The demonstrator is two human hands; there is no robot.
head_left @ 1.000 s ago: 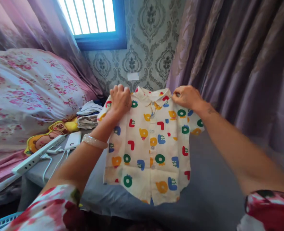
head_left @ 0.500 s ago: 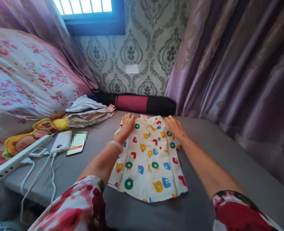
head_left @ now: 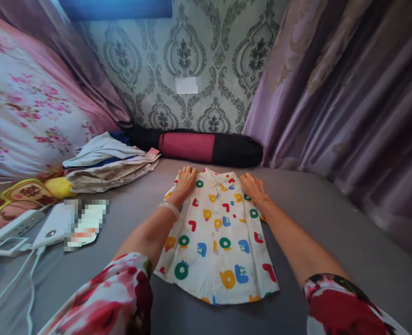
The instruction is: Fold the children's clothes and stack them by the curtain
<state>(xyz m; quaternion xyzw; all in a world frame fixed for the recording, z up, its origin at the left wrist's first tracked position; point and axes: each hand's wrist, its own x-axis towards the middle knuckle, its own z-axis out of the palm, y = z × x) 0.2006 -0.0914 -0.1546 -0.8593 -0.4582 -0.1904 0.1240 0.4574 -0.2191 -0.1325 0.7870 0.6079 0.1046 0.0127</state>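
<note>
A small cream shirt (head_left: 218,237) printed with red, blue, green and yellow shapes lies flat, front up, on the grey bed surface (head_left: 324,218). Its collar points away from me. My left hand (head_left: 186,178) rests flat on the shirt's left shoulder, fingers stretched out. My right hand (head_left: 252,185) lies flat on the right shoulder, fingers spread too. Neither hand holds anything. A pale bangle (head_left: 169,209) sits on my left wrist.
A stack of folded clothes (head_left: 108,163) lies to the left. A black and pink bolster (head_left: 199,146) runs along the wall. A white power bank (head_left: 50,230), a phone (head_left: 85,225) and a power strip (head_left: 6,230) with cables sit at the left. Purple curtains (head_left: 348,102) hang on the right.
The shirt, held up in the air by its shoulders a second ago, now lies flat on the bed. Both hands have opened and press on its shoulders.
</note>
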